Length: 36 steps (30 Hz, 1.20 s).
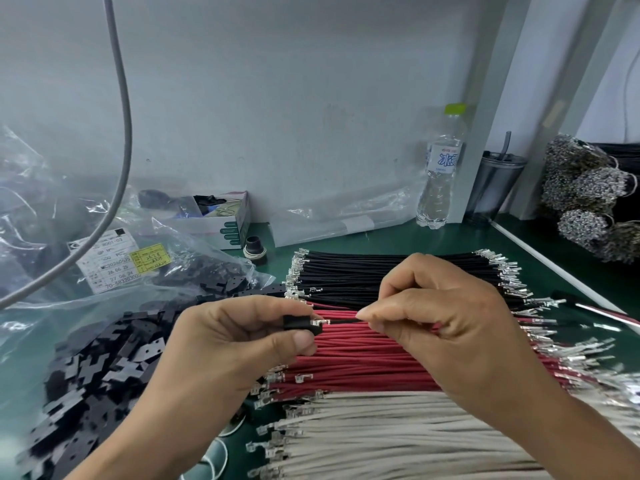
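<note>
My left hand [239, 336] pinches a small black housing [298, 322] between thumb and fingers. My right hand [436, 313] pinches a black wire [343, 321] whose metal terminal [320, 322] sits at the housing's opening. Both hands hover over rows of cut wires lying on the green table [540, 268]: black wires [388, 268] at the back, red wires [363, 358] in the middle, white wires [398, 434] nearest me. All the wires carry silver terminals at both ends.
An open plastic bag of black housings [100, 372] lies at the left, with a labelled bag [114, 265] behind it. A small box [221, 220], a water bottle [440, 168], a grey tumbler [495, 185] and bundles of terminals [595, 199] stand at the back. A grey cable [121, 133] hangs at the left.
</note>
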Available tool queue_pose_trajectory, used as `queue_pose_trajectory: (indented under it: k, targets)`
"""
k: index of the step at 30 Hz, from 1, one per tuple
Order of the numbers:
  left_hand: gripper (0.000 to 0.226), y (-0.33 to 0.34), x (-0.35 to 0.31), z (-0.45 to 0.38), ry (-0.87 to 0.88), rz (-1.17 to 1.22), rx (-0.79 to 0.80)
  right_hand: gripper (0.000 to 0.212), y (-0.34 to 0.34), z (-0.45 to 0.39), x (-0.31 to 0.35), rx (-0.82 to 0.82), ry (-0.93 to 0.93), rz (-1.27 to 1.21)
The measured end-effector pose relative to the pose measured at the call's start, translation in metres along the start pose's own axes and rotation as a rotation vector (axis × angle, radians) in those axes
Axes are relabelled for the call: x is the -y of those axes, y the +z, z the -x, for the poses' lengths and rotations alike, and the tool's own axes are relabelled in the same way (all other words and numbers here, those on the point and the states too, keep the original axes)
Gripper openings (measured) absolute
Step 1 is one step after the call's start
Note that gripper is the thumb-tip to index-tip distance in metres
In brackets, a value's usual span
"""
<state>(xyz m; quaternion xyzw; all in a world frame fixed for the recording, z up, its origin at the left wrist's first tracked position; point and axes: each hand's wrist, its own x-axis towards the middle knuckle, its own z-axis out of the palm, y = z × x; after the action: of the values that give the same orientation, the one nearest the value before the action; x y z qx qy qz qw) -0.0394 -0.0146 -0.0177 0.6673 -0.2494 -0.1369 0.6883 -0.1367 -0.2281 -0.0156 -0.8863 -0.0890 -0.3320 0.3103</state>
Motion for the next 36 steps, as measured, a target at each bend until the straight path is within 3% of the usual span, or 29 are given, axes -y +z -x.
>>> queue_pose_trajectory:
  k: [5, 12, 15, 20, 25, 36]
  targets:
    - [0.032, -0.002, 0.005, -0.001, -0.049, 0.032, 0.026, 0.017, 0.004, 0.001, -0.001, 0.025, 0.048, -0.096]
    - [0.031, 0.010, 0.003, 0.004, 0.159, -0.215, -0.090, 0.009, 0.011, 0.003, 0.001, -0.014, -0.001, 0.063]
    - [0.040, 0.011, 0.009, 0.004, 0.141, -0.275, -0.100, 0.009, 0.017, 0.006, -0.002, 0.008, 0.047, -0.025]
    - [0.026, 0.008, 0.009, 0.004, 0.108, -0.207, -0.055, 0.013, 0.025, 0.007, -0.006, 0.058, 0.119, -0.159]
    - [0.026, 0.010, 0.010, 0.003, 0.121, -0.213, -0.062, 0.007, 0.022, 0.004, -0.005, 0.083, 0.094, 0.044]
    - [0.034, 0.012, 0.004, 0.009, 0.174, -0.324, -0.124, 0.014, 0.029, 0.003, 0.007, -0.014, -0.070, 0.143]
